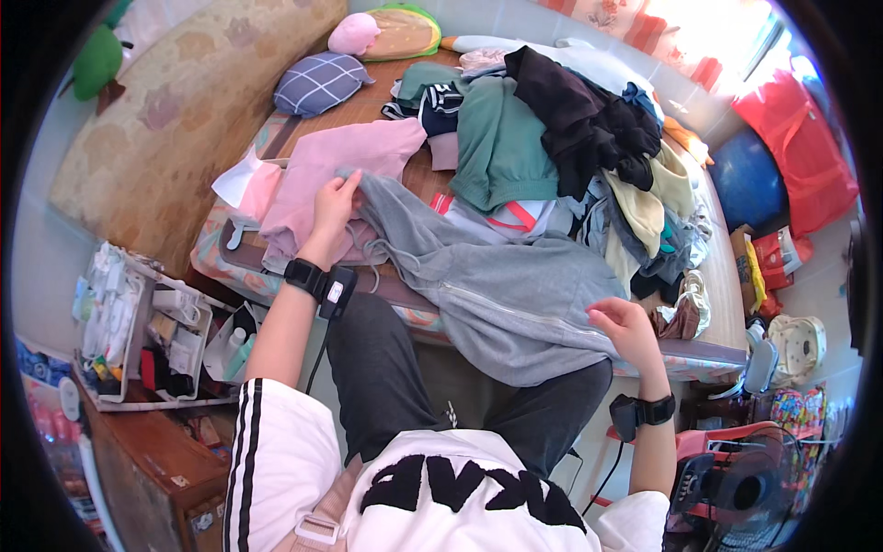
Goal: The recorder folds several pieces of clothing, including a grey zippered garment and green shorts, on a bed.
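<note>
A grey zip-up hooded sweatshirt [510, 297] stretches across the bed edge and droops over my lap, its pale zipper running lengthwise and a drawstring hanging at its left end. My left hand [336, 207] pinches the garment's left end between thumb and fingers. At the opposite end, my right hand [624, 330] is on the hem, thumb and fingers drawn together at the cloth; the hidden fingers are partly under it. Beneath and beside my left hand lies a pink garment [345, 152]. White cloth with red trim [524, 217] shows behind the sweatshirt.
A heap holds green trousers [503, 138], black clothing [586, 117] and cream garments [638, 207]. A blue checked cushion [321, 83] sits toward the back. Storage baskets [165, 338] stand at left on a wooden cabinet [148, 448]. A fan [748, 490] stands low at right. Cables hang from both wristbands.
</note>
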Motion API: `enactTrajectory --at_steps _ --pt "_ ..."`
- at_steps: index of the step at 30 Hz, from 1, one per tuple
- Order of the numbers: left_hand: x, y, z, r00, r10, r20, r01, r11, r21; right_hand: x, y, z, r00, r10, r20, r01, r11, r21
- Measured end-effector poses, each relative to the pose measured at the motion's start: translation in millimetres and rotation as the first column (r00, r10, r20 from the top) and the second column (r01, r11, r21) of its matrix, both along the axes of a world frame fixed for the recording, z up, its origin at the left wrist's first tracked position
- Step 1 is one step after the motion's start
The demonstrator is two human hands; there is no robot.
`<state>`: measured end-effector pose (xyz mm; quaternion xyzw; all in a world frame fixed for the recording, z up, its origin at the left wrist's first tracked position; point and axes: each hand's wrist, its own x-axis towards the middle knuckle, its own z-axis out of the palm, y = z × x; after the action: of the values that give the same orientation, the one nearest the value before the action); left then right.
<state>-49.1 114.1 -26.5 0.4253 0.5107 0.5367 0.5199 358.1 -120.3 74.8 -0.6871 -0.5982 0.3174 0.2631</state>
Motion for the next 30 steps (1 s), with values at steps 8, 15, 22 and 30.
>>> enactTrajectory --at_steps 8,15,22,30 --pt "89 -95 179 0.807 -0.035 -0.589 0.533 0.474 0.701 -112 43 79 0.784 0.233 -0.575 -0.128 0.968 0.218" --pt "110 -120 199 0.779 -0.037 -0.625 0.626 0.094 0.774 -95 101 130 0.929 0.245 -0.278 -0.135 0.923 0.361" --pt "122 -101 87 0.787 -0.423 -0.448 0.61 0.637 0.471 10 99 229 0.85 0.309 -0.426 -0.064 0.864 0.499" --pt "212 -145 96 0.359 -0.933 0.029 0.882 0.35 0.316 61 75 291 0.461 0.341 -0.82 0.087 0.902 0.423"
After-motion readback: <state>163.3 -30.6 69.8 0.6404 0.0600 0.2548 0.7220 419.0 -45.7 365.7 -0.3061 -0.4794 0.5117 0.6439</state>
